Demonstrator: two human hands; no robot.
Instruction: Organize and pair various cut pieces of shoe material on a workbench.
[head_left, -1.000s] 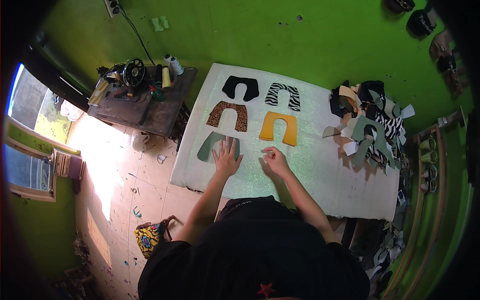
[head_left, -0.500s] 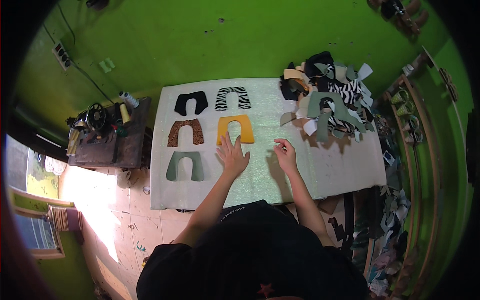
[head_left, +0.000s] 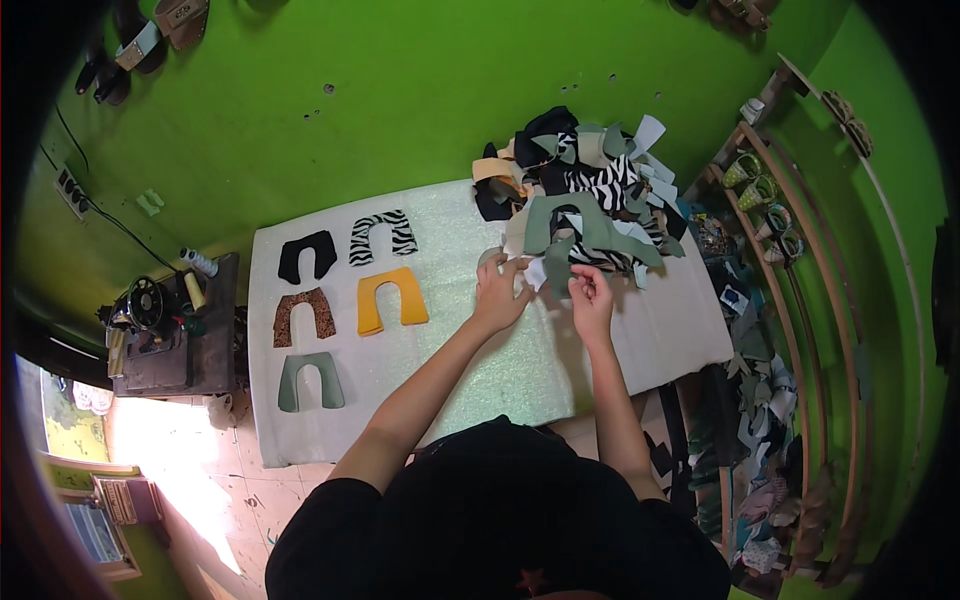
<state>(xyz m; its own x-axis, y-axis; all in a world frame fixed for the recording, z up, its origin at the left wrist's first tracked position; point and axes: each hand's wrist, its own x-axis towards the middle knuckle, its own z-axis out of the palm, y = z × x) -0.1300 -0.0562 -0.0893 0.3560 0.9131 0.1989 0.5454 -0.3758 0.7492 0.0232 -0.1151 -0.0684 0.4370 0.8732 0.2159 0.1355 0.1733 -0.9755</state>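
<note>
A heap of fabric-like cutouts (head_left: 600,185) in green, black, white, cream and zebra print lies at the back right of the table. At its near left edge is my left hand (head_left: 498,296), fingers spread, the tips by a small grey-green piece and a white scrap (head_left: 537,274). My right hand (head_left: 592,305) is at the heap's front, fingers curled in beside the hanging end of a sage-green cutout (head_left: 558,268); whether they grip it is hidden. Arch-shaped cutouts lie apart on the left: black (head_left: 292,262), zebra (head_left: 403,232), leopard (head_left: 283,322), yellow (head_left: 368,312) and sage green (head_left: 290,385).
The white-covered table (head_left: 400,370) stands against a green wall. To its left is a sewing machine (head_left: 145,305) on a dark stand, with thread spools. A wooden rack (head_left: 790,300) with sandals stands at the right, above a pile of scraps (head_left: 755,420).
The view has swung to the right. Both hands have moved right, the left one away from the yellow arch, and are now at the near edge of the heap.
</note>
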